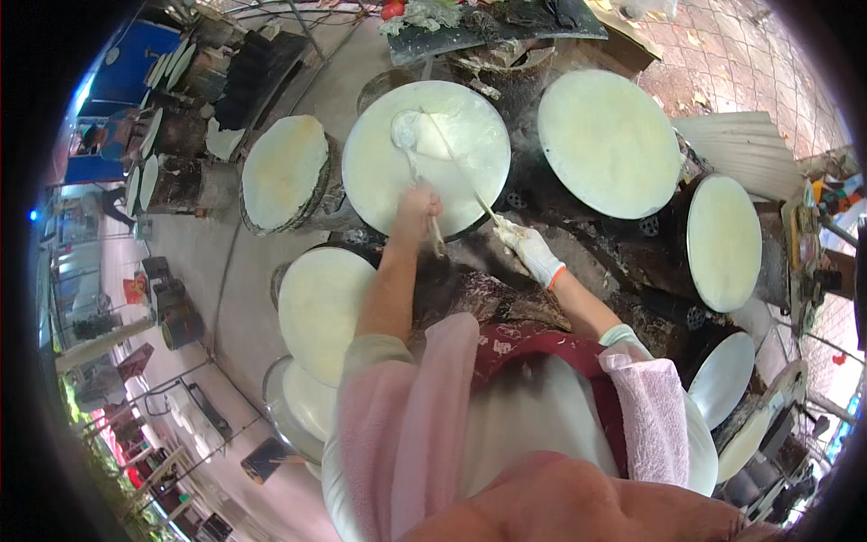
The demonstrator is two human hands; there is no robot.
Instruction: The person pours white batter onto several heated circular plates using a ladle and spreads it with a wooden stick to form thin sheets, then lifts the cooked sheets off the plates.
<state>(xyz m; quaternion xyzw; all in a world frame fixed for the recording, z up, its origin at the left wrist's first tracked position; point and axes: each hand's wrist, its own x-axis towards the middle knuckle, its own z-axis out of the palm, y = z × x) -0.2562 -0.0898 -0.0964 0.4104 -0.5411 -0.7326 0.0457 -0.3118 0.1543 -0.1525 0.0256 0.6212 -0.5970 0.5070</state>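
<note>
My bare left hand [420,206] grips the handle of a ladle [406,132]. Its bowl rests on or just over a round griddle [362,193] coated with pale batter. A white glove with an orange cuff covers my right hand [528,251], which holds a long thin stick [460,159]. The stick slants across the griddle, its far end close to the ladle bowl. Between the two tools lies a whiter patch of batter [433,141], slightly blurred by steam. Whether the stick touches the surface, I cannot tell.
Several round griddles with pale sheets surround me, including a large one [609,146] at right and another [284,176] at left. Dark stoves stand beneath them. A black board [501,30] lies at the far side. Corrugated sheeting [738,146] is at right.
</note>
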